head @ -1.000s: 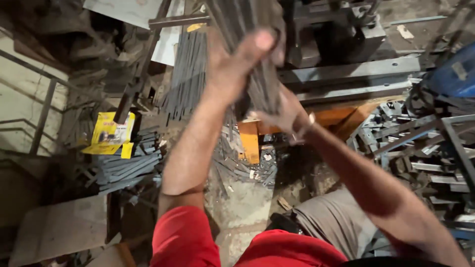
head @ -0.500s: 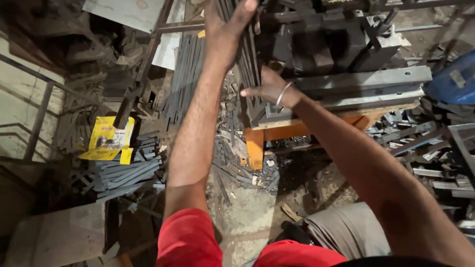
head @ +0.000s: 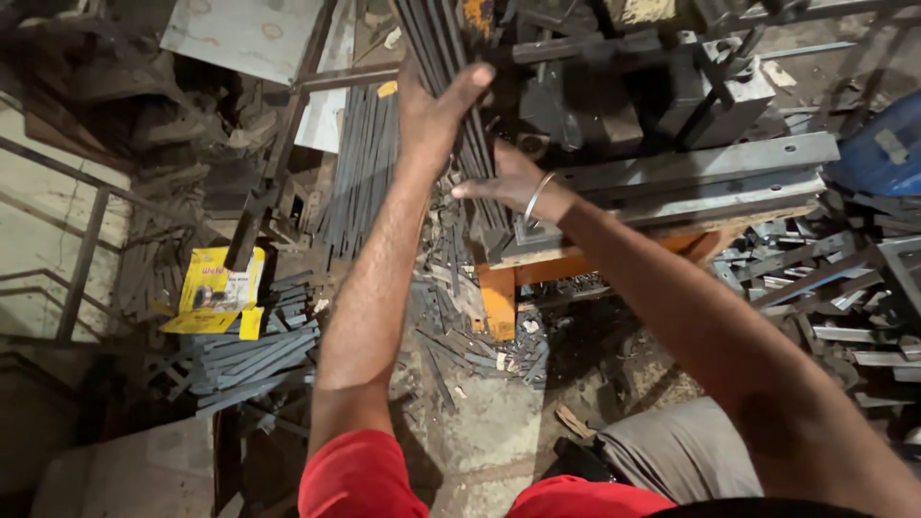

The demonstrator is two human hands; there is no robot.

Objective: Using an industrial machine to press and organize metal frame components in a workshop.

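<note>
Both hands grip a bundle of flat grey metal strips [head: 451, 58] standing nearly upright over the orange-framed machine [head: 614, 192]: the left hand [head: 432, 110] clenched around it higher up, the right hand [head: 508, 182] grasping its lower part.

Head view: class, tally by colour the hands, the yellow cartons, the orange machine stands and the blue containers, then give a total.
Bare hands: 2, left hand, right hand, both on the bundle of grey metal strips
Yellow carton: 1
Orange stand: 1
Blue container: 1
Total: 5
</note>
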